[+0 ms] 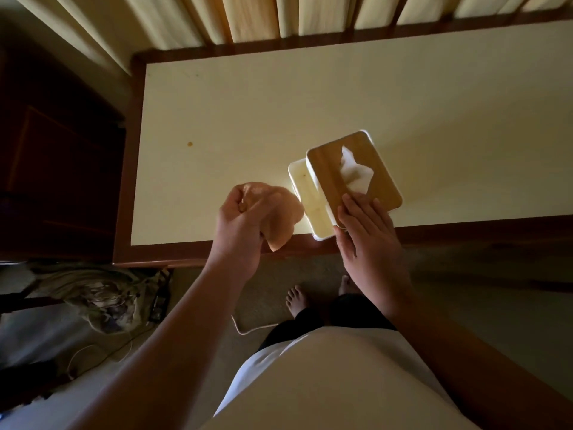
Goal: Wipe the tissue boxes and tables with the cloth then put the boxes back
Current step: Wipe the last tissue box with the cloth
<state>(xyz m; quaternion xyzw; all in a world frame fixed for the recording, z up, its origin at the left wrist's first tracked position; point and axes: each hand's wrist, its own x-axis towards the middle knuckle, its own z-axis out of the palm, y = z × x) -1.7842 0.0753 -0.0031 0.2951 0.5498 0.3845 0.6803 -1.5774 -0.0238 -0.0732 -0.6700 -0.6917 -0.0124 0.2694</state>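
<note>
A white tissue box [310, 197] with a wooden lid and a tissue sticking out stands tilted near the front edge of the cream table [248, 103]. My right hand [366, 234] grips its near end, fingers on the lid. To the left, my left hand [242, 225] is closed around a bunched peach cloth [279, 212], held just above the table's front edge and close to the box's left side.
The table has a dark wooden rim [130, 156] and a small brown spot [189, 144] at mid-left. Curtains hang behind it. A dark cabinet stands to the left; a bag and cables lie on the floor at lower left. My bare feet are below.
</note>
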